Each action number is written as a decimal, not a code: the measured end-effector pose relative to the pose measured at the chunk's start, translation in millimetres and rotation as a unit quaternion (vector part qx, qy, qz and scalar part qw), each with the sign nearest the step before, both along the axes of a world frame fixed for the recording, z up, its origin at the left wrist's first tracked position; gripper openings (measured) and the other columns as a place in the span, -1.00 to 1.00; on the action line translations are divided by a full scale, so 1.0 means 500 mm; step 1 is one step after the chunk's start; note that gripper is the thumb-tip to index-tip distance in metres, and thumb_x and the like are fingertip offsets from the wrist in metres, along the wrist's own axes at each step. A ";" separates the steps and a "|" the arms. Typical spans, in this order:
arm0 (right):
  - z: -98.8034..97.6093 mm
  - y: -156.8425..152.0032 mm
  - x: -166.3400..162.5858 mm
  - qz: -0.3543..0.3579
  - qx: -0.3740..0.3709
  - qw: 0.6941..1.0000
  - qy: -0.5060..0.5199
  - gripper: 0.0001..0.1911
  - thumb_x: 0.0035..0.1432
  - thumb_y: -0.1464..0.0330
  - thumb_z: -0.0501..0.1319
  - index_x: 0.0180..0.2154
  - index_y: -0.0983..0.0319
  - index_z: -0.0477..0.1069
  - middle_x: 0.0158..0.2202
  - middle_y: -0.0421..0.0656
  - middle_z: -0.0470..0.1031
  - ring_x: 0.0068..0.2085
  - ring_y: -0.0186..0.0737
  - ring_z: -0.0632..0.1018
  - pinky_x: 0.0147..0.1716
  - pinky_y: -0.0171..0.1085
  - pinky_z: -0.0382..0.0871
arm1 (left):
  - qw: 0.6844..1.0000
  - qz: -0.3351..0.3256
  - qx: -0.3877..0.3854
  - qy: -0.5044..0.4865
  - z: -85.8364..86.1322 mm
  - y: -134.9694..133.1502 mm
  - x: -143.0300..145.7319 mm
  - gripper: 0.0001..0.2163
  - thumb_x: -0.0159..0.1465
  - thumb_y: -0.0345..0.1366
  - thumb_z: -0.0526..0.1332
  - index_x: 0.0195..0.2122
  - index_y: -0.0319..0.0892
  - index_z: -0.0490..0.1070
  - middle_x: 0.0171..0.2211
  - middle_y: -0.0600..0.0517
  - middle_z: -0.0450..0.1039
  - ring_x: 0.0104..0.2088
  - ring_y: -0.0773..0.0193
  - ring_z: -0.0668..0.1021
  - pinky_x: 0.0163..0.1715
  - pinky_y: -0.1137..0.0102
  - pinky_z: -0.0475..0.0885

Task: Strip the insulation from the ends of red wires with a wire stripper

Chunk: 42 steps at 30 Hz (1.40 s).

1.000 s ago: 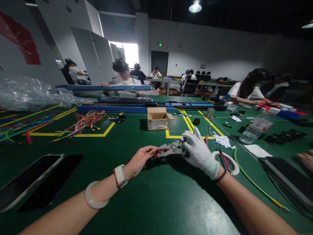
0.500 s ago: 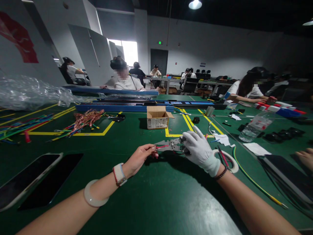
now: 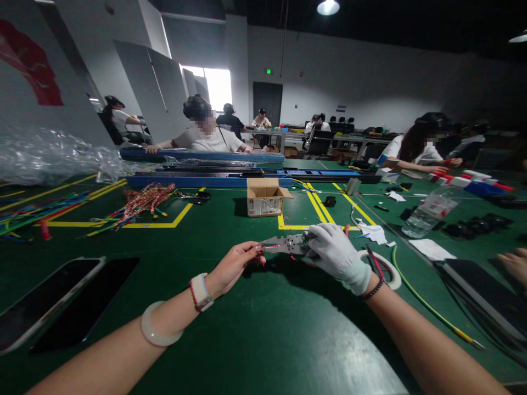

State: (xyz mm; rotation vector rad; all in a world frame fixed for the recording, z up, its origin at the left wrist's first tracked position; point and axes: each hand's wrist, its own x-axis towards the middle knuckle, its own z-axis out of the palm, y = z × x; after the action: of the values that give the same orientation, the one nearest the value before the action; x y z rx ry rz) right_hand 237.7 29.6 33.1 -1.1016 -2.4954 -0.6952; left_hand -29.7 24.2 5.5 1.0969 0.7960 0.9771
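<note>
My bare left hand [image 3: 237, 264] pinches a thin red wire [image 3: 269, 247] between thumb and fingers. The wire's end lies along the jaws of the wire strippers [image 3: 290, 244], and its tip looks paler and mottled. In my right hand [image 3: 335, 253], which wears a white glove, the strippers' handles are gripped, mostly hidden by the fingers. A small red scrap [image 3: 292, 257] shows just under the tool. Both hands are above the green table [image 3: 263, 329], close to each other.
Beyond my hands stands an open cardboard box [image 3: 264, 204]. Copper-coloured wire strands [image 3: 150, 200] lie to the left, two phones [image 3: 88, 304] nearer. On the right are a tape roll [image 3: 396, 277], a green-yellow cable [image 3: 428, 310] and a water bottle [image 3: 430, 214]. A co-worker's hand [image 3: 514, 264] is at the right edge.
My right fingers have closed further round the strippers' handles. The red wire's end now looks paler, and a red scrap has appeared under the tool. Opposite, a person's arms have spread along the blue rail.
</note>
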 end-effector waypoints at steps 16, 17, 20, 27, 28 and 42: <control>-0.007 0.010 -0.002 0.013 0.001 1.000 0.007 -0.96 0.02 0.43 0.26 -0.46 0.28 0.47 -0.21 0.00 0.44 -0.21 -0.10 0.43 -0.21 -0.14 0.40 | 0.997 -0.070 -0.009 0.003 0.008 -0.008 -0.002 -0.77 0.20 -0.21 0.28 -0.22 -0.28 0.51 -0.45 0.00 0.46 -0.37 0.27 0.47 -0.26 0.37 0.32; -0.008 0.012 -0.002 0.021 0.006 1.000 0.017 -0.97 0.01 0.44 0.26 -0.44 0.28 0.48 -0.16 0.01 0.43 -0.15 -0.07 0.42 -0.12 -0.10 0.39 | 0.997 -0.073 -0.015 0.003 0.007 -0.007 -0.003 -0.77 0.19 -0.23 0.29 -0.22 -0.28 0.51 -0.46 0.00 0.45 -0.38 0.28 0.47 -0.26 0.37 0.31; -0.012 0.018 -0.003 0.042 0.012 0.998 0.037 -0.90 -0.02 0.47 0.24 -0.37 0.30 0.50 -0.05 0.04 0.38 0.02 0.01 0.36 0.12 0.00 0.26 | 0.997 -0.075 -0.029 0.004 0.004 -0.005 -0.003 -0.77 0.17 -0.26 0.31 -0.20 -0.29 0.51 -0.48 0.02 0.43 -0.41 0.30 0.45 -0.30 0.39 0.29; -0.004 0.009 -0.006 0.005 0.014 1.000 0.021 -0.76 -0.02 0.40 0.26 -0.24 0.33 0.52 0.02 0.07 0.36 0.09 0.11 0.34 0.22 0.12 0.12 | 0.997 -0.073 -0.026 0.004 -0.006 -0.002 -0.002 -0.73 0.16 -0.23 0.33 -0.19 -0.31 0.50 -0.48 0.03 0.43 -0.43 0.33 0.42 -0.37 0.43 0.25; -0.003 0.008 -0.006 0.003 0.017 1.000 0.021 -0.75 -0.02 0.40 0.25 -0.24 0.32 0.52 0.02 0.06 0.37 0.09 0.10 0.34 0.23 0.12 0.09 | 0.997 -0.074 -0.025 0.007 -0.006 -0.002 -0.002 -0.72 0.16 -0.22 0.33 -0.17 -0.31 0.50 -0.49 0.04 0.42 -0.44 0.34 0.41 -0.38 0.44 0.25; -0.007 0.008 -0.005 -0.002 0.033 0.999 0.017 -0.77 -0.05 0.43 0.22 -0.27 0.28 0.51 -0.03 0.04 0.35 0.14 0.15 0.28 0.24 0.20 -0.01 | 0.989 -0.057 0.056 0.121 -0.013 0.004 -0.005 -0.73 0.19 -0.15 0.27 -0.24 -0.28 0.52 -0.50 0.05 0.42 -0.44 0.31 0.41 -0.40 0.43 0.25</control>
State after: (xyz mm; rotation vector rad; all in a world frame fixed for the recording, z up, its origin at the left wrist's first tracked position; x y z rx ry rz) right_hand 235.3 33.5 29.8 -1.0864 -2.4233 -0.7480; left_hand -32.4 26.0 -0.8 1.3615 0.8719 0.8079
